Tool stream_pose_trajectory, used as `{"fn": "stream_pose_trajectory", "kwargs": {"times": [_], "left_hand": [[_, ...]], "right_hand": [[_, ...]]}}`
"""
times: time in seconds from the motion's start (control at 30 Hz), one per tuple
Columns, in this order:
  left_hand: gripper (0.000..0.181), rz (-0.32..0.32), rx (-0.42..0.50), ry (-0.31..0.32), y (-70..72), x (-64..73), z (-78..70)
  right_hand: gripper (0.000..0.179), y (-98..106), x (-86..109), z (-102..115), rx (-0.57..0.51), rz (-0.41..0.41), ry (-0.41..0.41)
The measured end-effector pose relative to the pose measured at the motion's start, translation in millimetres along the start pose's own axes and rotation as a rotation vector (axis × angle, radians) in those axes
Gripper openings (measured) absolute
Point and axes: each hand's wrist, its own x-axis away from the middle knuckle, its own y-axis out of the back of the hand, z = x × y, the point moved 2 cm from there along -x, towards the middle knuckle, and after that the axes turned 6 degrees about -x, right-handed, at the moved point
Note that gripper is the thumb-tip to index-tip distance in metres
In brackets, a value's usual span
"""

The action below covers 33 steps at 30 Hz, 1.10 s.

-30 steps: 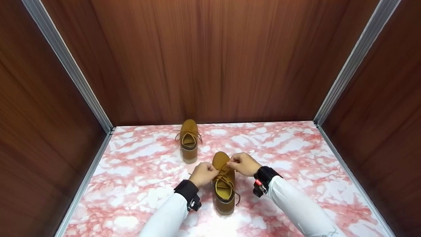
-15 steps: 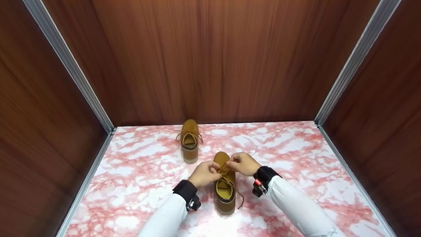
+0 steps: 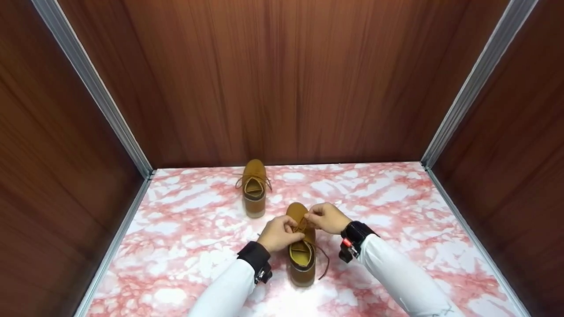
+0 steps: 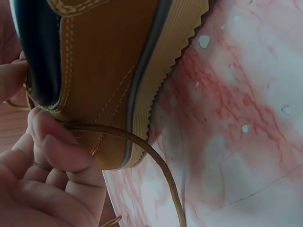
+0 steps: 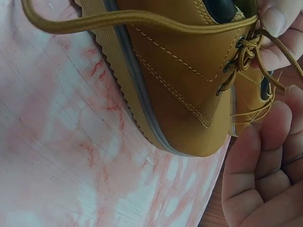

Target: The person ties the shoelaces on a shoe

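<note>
A tan lace-up shoe point(image 3: 302, 276) stands upright with its toe pointing away from me. Over its lacing, my left hand point(image 3: 280, 234) pinches the shoelace point(image 5: 248, 52) by the knot, thumb and index finger on either side of it. From the shoe's right side, my right hand point(image 3: 328, 219) pinches a length of lace between thumb and forefinger, drawn out from the knot. One loose lace end point(image 4: 163, 165) hangs down the shoe's left side. Another lace end point(image 3: 326, 264) trails off to the right, beside the heel.
A matching tan shoe point(image 3: 254, 207) stands farther back on the left, laces spread to both sides. The pink-and-white marbled surface point(image 3: 387, 246) lies under both shoes. Brown wood-grain panels point(image 3: 282, 88) rise at the back and sides, with metal strips point(image 3: 480, 81) along the corners.
My left hand has moved right and slightly nearer me, from the shoe's left edge onto the knot. My right hand has barely moved. The lace end by the heel has swung outward to the right.
</note>
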Motion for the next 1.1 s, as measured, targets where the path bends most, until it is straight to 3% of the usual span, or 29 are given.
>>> {"fn": "stream_pose_trajectory", "kwargs": {"times": [0.2,0.57,0.93,1.1], "left_hand": [[0.029,-0.033,-0.037,0.0,-2.0,-0.2,-2.8],[0.017,-0.074,-0.029,0.031,-4.1,-0.7,1.5],[0.003,-0.055,0.048,0.043,0.5,1.2,3.1],[0.008,-0.046,0.053,0.035,2.0,1.4,2.8]], "right_hand": [[0.019,1,0.3,1,-0.032,0.023,0.013],[0.021,7,3.6,0,-0.023,-0.001,0.012],[0.014,-1,18.5,-21,0.002,0.045,0.026],[0.017,-10,21.9,-23,-0.002,0.083,0.031]]}}
